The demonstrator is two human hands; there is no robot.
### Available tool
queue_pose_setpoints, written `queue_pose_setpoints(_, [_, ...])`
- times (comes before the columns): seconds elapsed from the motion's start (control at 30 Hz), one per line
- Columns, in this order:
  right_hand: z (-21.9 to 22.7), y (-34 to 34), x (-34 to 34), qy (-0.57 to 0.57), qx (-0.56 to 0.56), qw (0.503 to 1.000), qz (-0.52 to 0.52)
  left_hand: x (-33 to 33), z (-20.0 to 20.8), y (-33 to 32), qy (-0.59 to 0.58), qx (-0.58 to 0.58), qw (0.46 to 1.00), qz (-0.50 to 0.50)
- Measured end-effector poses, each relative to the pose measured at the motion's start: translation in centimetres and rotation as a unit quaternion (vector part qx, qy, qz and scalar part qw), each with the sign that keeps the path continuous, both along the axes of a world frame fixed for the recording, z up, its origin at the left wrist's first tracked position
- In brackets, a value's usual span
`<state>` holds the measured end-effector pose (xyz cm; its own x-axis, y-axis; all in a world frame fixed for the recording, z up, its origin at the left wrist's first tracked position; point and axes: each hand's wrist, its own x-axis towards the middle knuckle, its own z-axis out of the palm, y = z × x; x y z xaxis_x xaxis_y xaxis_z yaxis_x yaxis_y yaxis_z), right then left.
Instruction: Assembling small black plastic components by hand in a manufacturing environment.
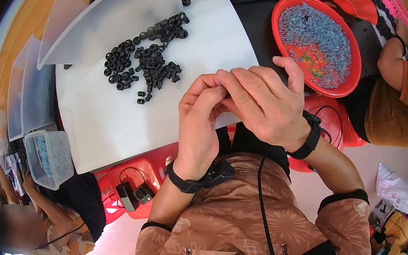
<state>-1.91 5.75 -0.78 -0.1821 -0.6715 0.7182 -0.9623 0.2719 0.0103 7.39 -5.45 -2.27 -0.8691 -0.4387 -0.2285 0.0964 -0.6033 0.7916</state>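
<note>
Right hand (265, 104) against left (199, 127), black parts (151, 61) nearby

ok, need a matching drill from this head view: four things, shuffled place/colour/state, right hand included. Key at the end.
Things
1. Black parts
2. Basin
3. Clear tub
4. Right hand

Place, colour or state
A. Fingers bent in close to the left hand
B. Red, with blue pieces in it
C. Loose on the white tabletop
D. At lower left of the view, by the tabletop's edge

Pairs: 1-C, 2-B, 3-D, 4-A
</note>
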Motion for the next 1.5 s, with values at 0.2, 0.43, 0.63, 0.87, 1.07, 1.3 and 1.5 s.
queue_pose_setpoints(0.2, [-0.4,0.2,-1.0,0.024,-0.002,1.000,-0.007,0.2,-0.2,0.4,0.015,0.024,1.000,-0.013])
queue_pose_setpoints(0.43, [-0.3,0.5,-1.1,0.001,0.009,1.000,0.029,0.3,-1.0,0.6,0.019,-0.081,0.996,-0.028])
queue_pose_setpoints(0.63, [-0.1,0.7,-1.0,-0.031,0.004,0.998,0.053,0.4,-0.3,1.4,0.034,-0.088,0.995,0.010])
queue_pose_setpoints(0.87, [-1.1,0.2,-1.1,-0.023,-0.064,0.996,0.060,0.2,-0.3,2.2,0.037,-0.062,0.997,0.036])
queue_pose_setpoints(1.07, [-1.3,0.5,-1.4,-0.042,-0.040,0.994,0.089,-0.1,0.0,2.5,0.016,-0.039,0.998,0.042])
queue_pose_setpoints(1.3, [-1.5,0.6,-1.5,-0.055,-0.056,0.995,0.066,-0.4,0.0,2.3,0.018,-0.065,0.997,0.039])
queue_pose_setpoints(1.5, [0.0,0.7,-1.4,-0.014,-0.030,0.999,0.016,-0.5,0.2,0.6,0.027,-0.142,0.989,0.014])
